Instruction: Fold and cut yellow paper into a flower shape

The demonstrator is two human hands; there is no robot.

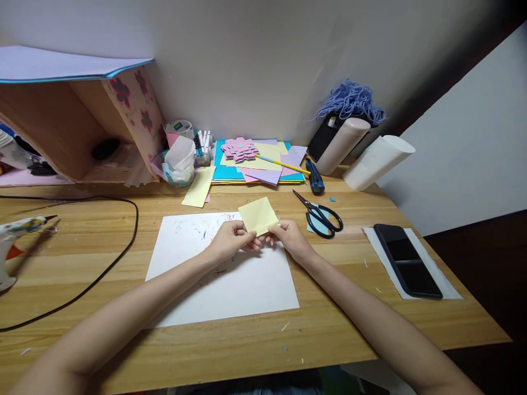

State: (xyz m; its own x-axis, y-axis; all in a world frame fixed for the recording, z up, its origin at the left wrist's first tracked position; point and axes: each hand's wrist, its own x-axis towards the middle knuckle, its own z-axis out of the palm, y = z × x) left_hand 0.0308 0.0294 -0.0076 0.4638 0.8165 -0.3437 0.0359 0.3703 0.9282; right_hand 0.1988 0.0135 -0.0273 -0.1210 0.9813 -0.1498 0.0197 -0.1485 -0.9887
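Observation:
A small piece of yellow paper (258,214) is held up between both hands, above a marked white sheet (255,285). Faint crease lines cross it, and its near edge looks folded. My left hand (231,240) pinches the near left edge with the thumb on top. On the near right edge, the thumb and fingers of my right hand (291,239) close on the same paper. Black-handled scissors (323,218) lie to the right of my right hand, partly over a light blue paper scrap (312,225).
A glue gun (18,241) and a black cable (123,255) occupy the left. Behind the hands are stacked coloured papers (226,174), a pink paper flower (240,149), a pencil (284,164) and a utility knife (315,178). A phone (407,260) lies at right; a cardboard box (142,123) stands back left.

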